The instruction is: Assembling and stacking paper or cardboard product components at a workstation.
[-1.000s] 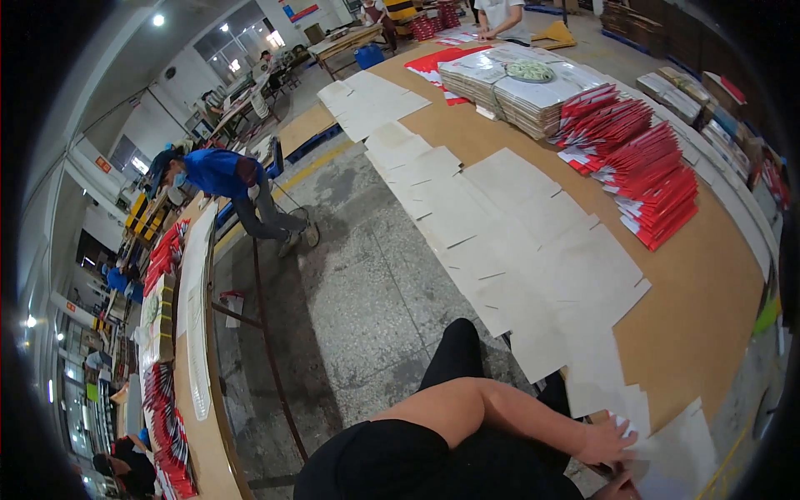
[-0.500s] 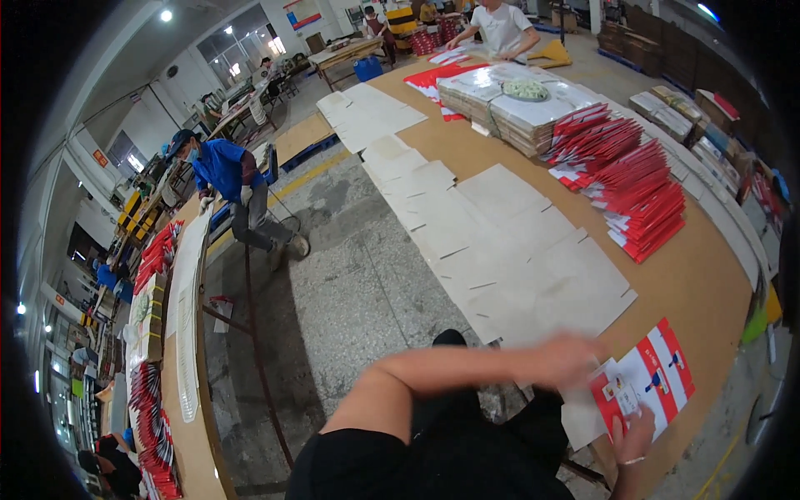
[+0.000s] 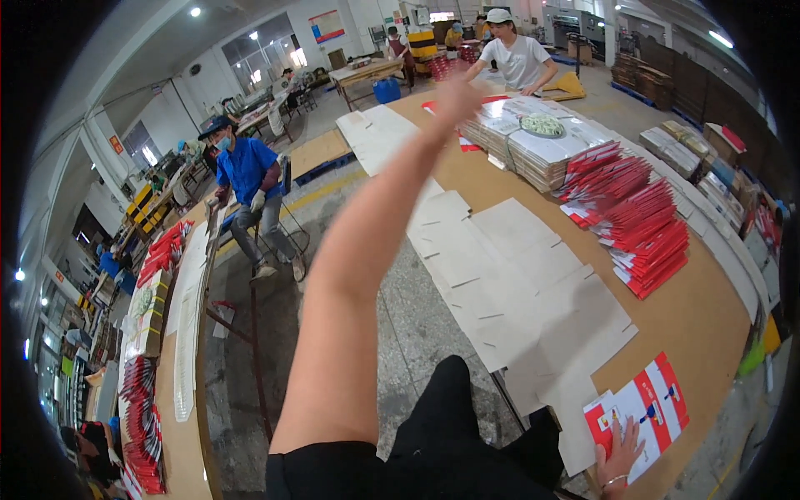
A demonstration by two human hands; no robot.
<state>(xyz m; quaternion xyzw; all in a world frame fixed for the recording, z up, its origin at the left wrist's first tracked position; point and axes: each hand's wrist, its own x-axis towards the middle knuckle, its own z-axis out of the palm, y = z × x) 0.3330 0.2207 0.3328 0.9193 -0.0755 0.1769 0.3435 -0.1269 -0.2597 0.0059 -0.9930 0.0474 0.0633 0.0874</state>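
Observation:
My left arm stretches far forward over the table, and my left hand (image 3: 458, 100) is smeared by motion near the far stack; its fingers cannot be made out. At the near right, my right hand (image 3: 621, 454) lies flat with fingers apart on a red and white printed sheet (image 3: 658, 392). The sheet rests on the brown tabletop (image 3: 712, 333). Left of it, plain off-white cardboard sheets (image 3: 533, 267) with slits overlap in a long row. A fanned pile of red and white printed pieces (image 3: 637, 217) lies beyond.
A tied cardboard stack (image 3: 508, 137) bears a round dish of pale green bits (image 3: 542, 126). A person in white (image 3: 517, 62) stands at the far end. Across the aisle, a person in blue (image 3: 246, 179) sits by another table (image 3: 179, 367) with red piles.
My left hand has swung from beside the printed sheet forward to the far part of the table. My right hand now lies flatter on the sheet. The view has shifted somewhat.

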